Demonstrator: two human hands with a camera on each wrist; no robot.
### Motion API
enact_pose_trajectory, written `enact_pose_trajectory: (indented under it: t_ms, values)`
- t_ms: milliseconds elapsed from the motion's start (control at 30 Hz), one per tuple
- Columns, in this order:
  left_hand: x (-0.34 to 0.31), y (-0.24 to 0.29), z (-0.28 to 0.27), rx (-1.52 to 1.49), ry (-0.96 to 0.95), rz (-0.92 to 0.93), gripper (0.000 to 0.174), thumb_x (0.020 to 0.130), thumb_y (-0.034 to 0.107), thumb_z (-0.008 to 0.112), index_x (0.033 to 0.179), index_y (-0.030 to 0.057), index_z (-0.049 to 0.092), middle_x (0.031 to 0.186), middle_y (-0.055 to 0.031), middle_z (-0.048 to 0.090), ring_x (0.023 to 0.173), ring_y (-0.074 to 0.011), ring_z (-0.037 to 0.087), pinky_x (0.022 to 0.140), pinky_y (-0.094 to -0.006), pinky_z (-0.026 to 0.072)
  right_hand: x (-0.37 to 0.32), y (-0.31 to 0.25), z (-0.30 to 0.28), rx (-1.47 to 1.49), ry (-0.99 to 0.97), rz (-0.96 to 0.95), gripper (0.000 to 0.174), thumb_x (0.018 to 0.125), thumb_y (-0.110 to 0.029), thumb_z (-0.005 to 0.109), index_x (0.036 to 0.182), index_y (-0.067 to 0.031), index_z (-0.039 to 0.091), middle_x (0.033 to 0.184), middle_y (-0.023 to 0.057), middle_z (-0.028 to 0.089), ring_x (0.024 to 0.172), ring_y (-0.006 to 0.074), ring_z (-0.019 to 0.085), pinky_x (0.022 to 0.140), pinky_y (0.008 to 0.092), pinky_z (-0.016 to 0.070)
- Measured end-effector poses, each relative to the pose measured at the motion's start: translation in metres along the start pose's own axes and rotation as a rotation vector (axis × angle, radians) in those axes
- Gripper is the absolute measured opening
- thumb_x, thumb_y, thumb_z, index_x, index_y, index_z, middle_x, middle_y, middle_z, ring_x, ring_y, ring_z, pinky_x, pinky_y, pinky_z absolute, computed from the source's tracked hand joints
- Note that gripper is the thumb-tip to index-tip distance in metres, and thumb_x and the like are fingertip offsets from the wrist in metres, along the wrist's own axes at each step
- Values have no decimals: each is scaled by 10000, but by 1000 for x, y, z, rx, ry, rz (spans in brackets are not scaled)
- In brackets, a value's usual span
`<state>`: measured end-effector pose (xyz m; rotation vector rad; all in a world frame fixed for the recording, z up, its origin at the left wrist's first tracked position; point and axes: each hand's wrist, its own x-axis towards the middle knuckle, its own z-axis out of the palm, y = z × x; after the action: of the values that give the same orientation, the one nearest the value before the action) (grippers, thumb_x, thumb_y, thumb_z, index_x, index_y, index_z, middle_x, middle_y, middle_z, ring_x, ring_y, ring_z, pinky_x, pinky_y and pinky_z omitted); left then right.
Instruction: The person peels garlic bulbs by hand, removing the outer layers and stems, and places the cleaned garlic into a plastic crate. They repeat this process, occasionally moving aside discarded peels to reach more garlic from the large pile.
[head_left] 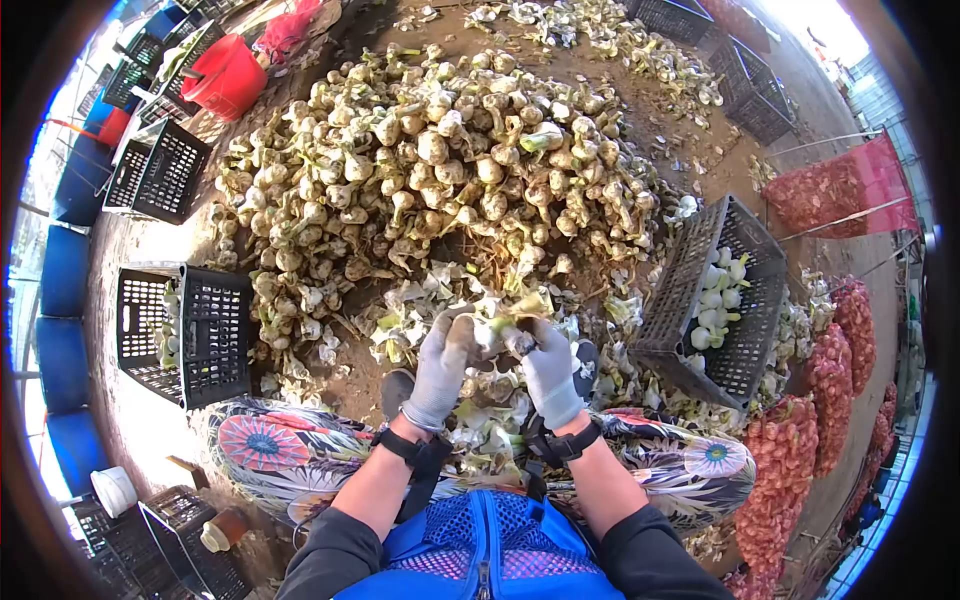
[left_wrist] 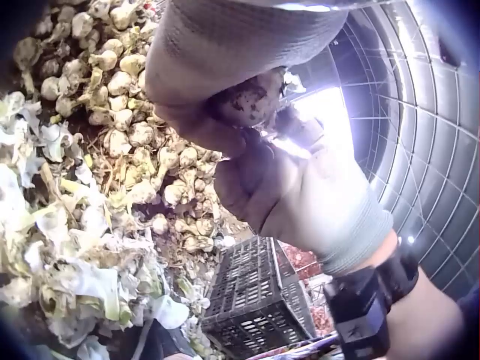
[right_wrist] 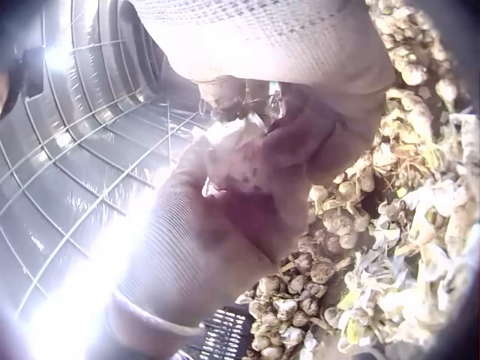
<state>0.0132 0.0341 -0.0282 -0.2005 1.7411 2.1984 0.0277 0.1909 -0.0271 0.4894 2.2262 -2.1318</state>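
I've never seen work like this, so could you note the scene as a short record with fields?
Left hand: gloved, grips a bulb
Right hand: gloved, fingers curled on the same bulb
Ahead: large pile of unpeeled bulbs
Right side: black crate with white peeled bulbs inside
Far right: red net sacks, filled

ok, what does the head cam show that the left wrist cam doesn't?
Head only: red mesh sacks, blue barrels, and white bulbs inside the right crate. Left wrist only: a close look at the dark specks on the held bulb. Both: the gloved left hand and right hand gripping that one bulb, and the garlic pile behind.
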Motion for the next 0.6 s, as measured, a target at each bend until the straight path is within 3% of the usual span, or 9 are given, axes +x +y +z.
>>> enact_pose_trajectory:
  t_ms: [67, 100, 167, 233, 300, 367, 433, 567, 600]
  values:
    - [-6, 13, 9, 227, -14, 61, 354, 1030, 278, 486, 1256, 6, 515, 820, 46, 480, 733, -50, 493, 697, -192, 469, 6, 8, -4, 376, -166, 201, 211, 886, -27, 618, 1075, 49, 673, 914, 37, 694, 850, 86, 621, 738, 220, 484]
    - [-6, 9, 8, 227, -17, 58, 354, 1030, 278, 486, 1256, 6, 515, 820, 46, 480, 733, -50, 493, 697, -192, 469, 4, 5, -7, 376, -162, 202, 211, 886, -27, 618, 1075, 49, 673, 914, 37, 694, 850, 86, 621, 738, 220, 484]
    - [-4, 3, 3, 26, -99, 127, 462, 1000, 388, 569, 1252, 5, 508, 876, 1, 580, 794, -59, 573, 670, -227, 497, 1, -8, -11, 505, -147, 248, 235, 878, 34, 531, 1062, 62, 673, 911, 63, 698, 877, 123, 649, 786, 219, 500]
    - [-1, 7, -4, -58, -135, 36, 540, 971, 472, 587, 1259, 20, 515, 904, -4, 610, 806, -69, 613, 670, -224, 522, -3, -9, -16, 544, -87, 296, 351, 821, 98, 456, 1097, 63, 670, 977, 81, 712, 918, 144, 669, 842, 221, 502]
    - [-3, 23, -6, -324, -209, -297, 641, 945, 587, 549, 1238, 18, 593, 851, -14, 648, 671, -93, 586, 561, -198, 447, 1, -11, -33, -112, -390, -62, 458, 750, 136, 420, 1122, 54, 674, 1056, 108, 716, 968, 164, 674, 888, 245, 498]
    - [-3, 34, -16, -238, -249, -402, 702, 916, 668, 517, 1193, 34, 635, 808, -43, 670, 588, -114, 578, 482, -217, 424, 4, -4, -38, -113, -426, -106, 516, 700, 144, 428, 1131, 26, 684, 1104, 118, 715, 1010, 167, 669, 913, 268, 493]
    - [-3, 25, -25, -355, -451, -602, 697, 908, 668, 527, 1179, 36, 638, 776, -51, 675, 536, -111, 556, 445, -222, 399, 1, -25, -38, -94, -403, -185, 516, 682, 146, 429, 1098, 12, 705, 1081, 130, 720, 1004, 188, 674, 911, 279, 495]
    - [-13, 14, -22, -216, -489, -549, 687, 890, 661, 557, 1158, 35, 645, 846, -73, 702, 611, -114, 612, 464, -222, 420, 12, -23, -43, -206, -431, -268, 392, 741, 137, 563, 1070, -12, 715, 1080, 165, 708, 1014, 204, 676, 898, 264, 500]
    - [-15, 18, -19, -247, -607, -569, 672, 891, 642, 573, 1158, 29, 645, 885, -76, 711, 661, -122, 640, 486, -220, 436, 16, -19, -43, -336, -311, -276, 277, 795, 74, 643, 1049, -13, 715, 1042, 152, 713, 986, 201, 673, 889, 255, 505]
